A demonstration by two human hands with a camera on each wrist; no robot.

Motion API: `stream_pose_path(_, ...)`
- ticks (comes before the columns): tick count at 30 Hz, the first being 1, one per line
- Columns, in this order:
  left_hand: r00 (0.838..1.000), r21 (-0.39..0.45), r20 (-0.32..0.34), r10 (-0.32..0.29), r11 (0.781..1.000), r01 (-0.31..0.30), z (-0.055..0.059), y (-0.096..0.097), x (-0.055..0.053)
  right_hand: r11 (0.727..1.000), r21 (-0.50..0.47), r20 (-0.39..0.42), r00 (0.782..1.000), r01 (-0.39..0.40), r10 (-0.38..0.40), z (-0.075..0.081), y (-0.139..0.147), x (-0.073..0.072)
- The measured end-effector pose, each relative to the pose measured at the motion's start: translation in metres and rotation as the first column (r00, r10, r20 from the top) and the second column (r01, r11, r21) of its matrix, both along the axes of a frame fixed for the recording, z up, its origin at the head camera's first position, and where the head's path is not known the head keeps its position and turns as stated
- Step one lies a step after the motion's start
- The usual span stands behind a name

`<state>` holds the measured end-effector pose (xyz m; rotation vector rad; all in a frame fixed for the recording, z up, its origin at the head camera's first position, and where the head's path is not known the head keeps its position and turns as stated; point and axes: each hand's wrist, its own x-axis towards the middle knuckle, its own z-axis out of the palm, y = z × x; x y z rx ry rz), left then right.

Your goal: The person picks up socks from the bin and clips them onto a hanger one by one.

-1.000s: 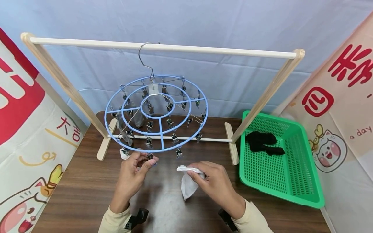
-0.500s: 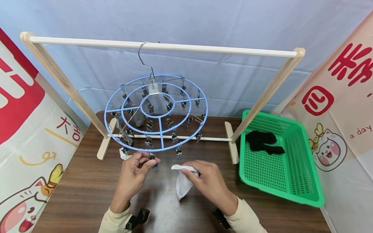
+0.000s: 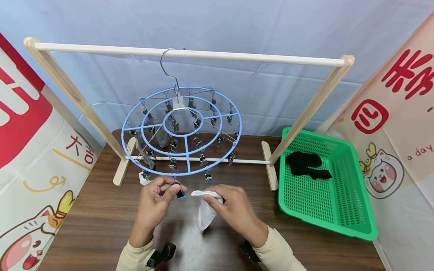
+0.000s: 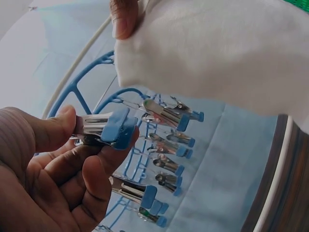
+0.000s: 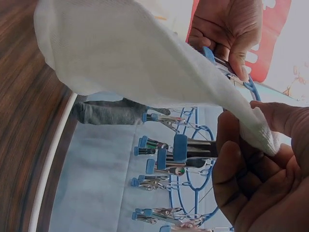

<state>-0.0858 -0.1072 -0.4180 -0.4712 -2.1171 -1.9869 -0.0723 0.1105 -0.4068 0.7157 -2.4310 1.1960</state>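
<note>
Blue round clip hanger [image 3: 187, 148] above the surface [image 3: 91, 226]; near it, a white sock [image 3: 207, 214], probably light and limp, best taken by the cuff [image 3: 200, 193], where the right grip [image 3: 234, 205] pinches it; left grip [image 3: 154, 197] pinching a metal clip [image 4: 104, 128], presumably stiff-sprung.

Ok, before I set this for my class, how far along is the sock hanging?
Looks done: a grey sock hangs clipped from the round blue hanger.
In hand: the right grip holds a white sock, while the left grip pinches a clip not yet on it.
Left: fastening that sock, then probably the black fabric in the green basket.
</note>
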Motion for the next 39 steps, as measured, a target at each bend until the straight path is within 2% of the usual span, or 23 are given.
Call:
stream_pose_path(4, 0.999, 0.044, -0.001, -0.033, 0.998, 0.033, 0.000, 0.000, 0.000, 1.000, 0.001, 0.009, 1.000, -0.013, 0.013, 0.000, -0.004, 0.000)
stream_pose_path(13, 0.993, 0.112, -0.051, -0.105, 0.988, 0.110, -0.002, 0.001, -0.002, 0.999, 0.002, 0.024, 0.999, -0.037, 0.037, -0.002, -0.009, 0.001)
stream_pose_path(21, 0.990, 0.122, -0.067, -0.122, 0.984, 0.129, -0.002, 0.001, -0.003, 0.998, -0.009, 0.053, 0.996, -0.070, 0.070, -0.002, -0.011, 0.001)
stream_pose_path(31, 0.988, 0.149, -0.038, -0.148, 0.977, 0.152, -0.002, 0.000, -0.003, 0.994, 0.005, 0.080, 0.991, -0.106, 0.106, -0.006, -0.011, 0.002)
stream_pose_path(37, 0.988, 0.107, -0.008, -0.153, 0.982, 0.153, 0.000, -0.001, -0.002, 0.993, 0.007, 0.075, 0.990, -0.119, 0.119, -0.007, -0.014, 0.001)
stream_pose_path(39, 0.988, 0.111, -0.018, -0.153, 0.982, 0.154, 0.001, 0.000, -0.002, 0.993, 0.005, 0.074, 0.990, -0.120, 0.119, -0.006, -0.015, 0.001)
